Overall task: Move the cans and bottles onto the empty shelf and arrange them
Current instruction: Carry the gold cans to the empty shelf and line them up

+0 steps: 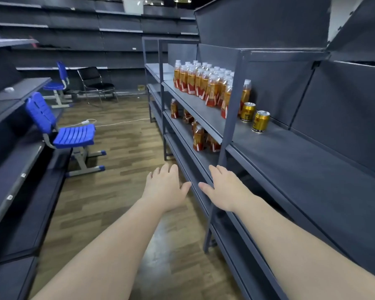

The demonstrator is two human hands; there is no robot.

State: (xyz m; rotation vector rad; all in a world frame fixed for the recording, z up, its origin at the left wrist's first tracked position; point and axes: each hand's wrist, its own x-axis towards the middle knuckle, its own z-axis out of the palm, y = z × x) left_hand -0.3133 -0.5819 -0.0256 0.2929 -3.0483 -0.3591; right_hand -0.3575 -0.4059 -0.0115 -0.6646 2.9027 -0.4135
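Both hands are empty, fingers loosely spread and palms down. The left hand (166,187) hangs over the wood-plank floor (117,159) just off the rack; the right hand (222,189) is in front of the front edge of a lower shelf, beside the grey metal post (230,118); whether it touches the edge cannot be told.

The bottles (200,80) stand upright, long axis vertical, packed in rows on the upper shelf (301,169), toward its far end and running back from its front edge. They are clear plastic with white caps, amber liquid and red-and-gold labels. Two cans (254,116), short gold metal cylinders with black lower bands and silver tops, stand upright near the back edge of the same shelf, just past the post, close to each other but apart. The nearer stretch of that shelf is bare matte grey metal.

On the shelf below, more bottles (198,137) stand loosely scattered; at least one seems to lie tipped.

A blue slatted plastic chair (74,135) stands across the aisle.
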